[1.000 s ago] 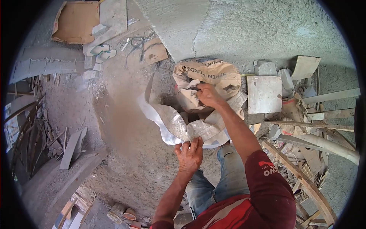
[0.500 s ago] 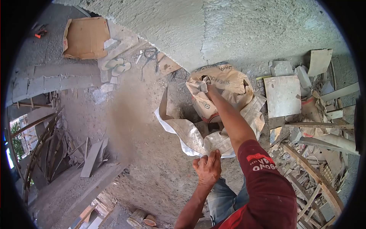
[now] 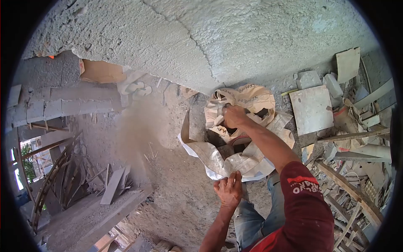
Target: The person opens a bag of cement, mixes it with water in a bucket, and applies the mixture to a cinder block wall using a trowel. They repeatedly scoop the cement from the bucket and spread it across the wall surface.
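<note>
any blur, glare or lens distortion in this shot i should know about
Head view: a brownish haze blurs part of the floor left of the pale sack; head view: the opening at the far left looks washed out by light; head view: black rounded borders suggest a fisheye-like lens; head view: the right hand looks fairly sharp.

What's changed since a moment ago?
The right hand, half a second ago partly hidden in the folds of the paper bag, has drawn back toward the person and shows more fully, still at the bag. The view has shifted, so the wall now hides part of the cardboard. The left hand stays at the rim of the white sack.
</note>
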`<state>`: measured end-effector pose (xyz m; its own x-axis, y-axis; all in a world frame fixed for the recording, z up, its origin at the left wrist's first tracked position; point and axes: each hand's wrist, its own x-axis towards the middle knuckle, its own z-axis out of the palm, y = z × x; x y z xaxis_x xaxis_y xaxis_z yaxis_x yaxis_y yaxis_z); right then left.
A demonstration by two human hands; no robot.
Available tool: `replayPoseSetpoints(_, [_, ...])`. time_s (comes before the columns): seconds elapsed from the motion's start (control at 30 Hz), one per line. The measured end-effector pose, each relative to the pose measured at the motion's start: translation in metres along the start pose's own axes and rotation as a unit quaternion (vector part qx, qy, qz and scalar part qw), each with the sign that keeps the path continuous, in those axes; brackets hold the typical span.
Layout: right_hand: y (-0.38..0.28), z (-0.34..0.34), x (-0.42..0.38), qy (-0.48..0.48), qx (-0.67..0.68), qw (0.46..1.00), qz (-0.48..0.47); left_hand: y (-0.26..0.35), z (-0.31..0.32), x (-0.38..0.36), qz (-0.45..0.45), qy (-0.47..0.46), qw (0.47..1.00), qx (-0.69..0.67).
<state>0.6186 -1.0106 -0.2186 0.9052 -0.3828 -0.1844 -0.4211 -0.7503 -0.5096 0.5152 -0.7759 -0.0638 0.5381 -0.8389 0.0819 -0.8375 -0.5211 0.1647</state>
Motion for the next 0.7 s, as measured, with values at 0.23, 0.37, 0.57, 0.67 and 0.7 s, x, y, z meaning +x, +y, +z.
replayPoseSetpoints(0.23, [0.028,-0.099,-0.057,-0.181,-0.155,0.967,0.085,0.0,-0.002,0.002,0.024,-0.005,1.0,0.009])
replayPoseSetpoints(0.37, [0.029,-0.108,-0.068,-0.18,-0.182,0.965,0.048,0.002,-0.003,-0.007,0.038,-0.016,0.999,0.011])
replayPoseSetpoints(0.57, [0.012,-0.157,-0.148,0.099,-0.093,0.987,0.084,-0.004,-0.003,-0.025,0.049,-0.011,0.999,-0.018])
replayPoseSetpoints(0.67, [0.028,-0.132,-0.168,0.039,-0.103,0.992,0.06,-0.004,-0.001,-0.022,0.053,0.005,0.998,-0.034])
replayPoseSetpoints(0.7, [0.028,-0.132,-0.171,-0.004,-0.1,0.993,0.056,-0.005,-0.001,-0.021,0.048,-0.001,0.998,-0.044])
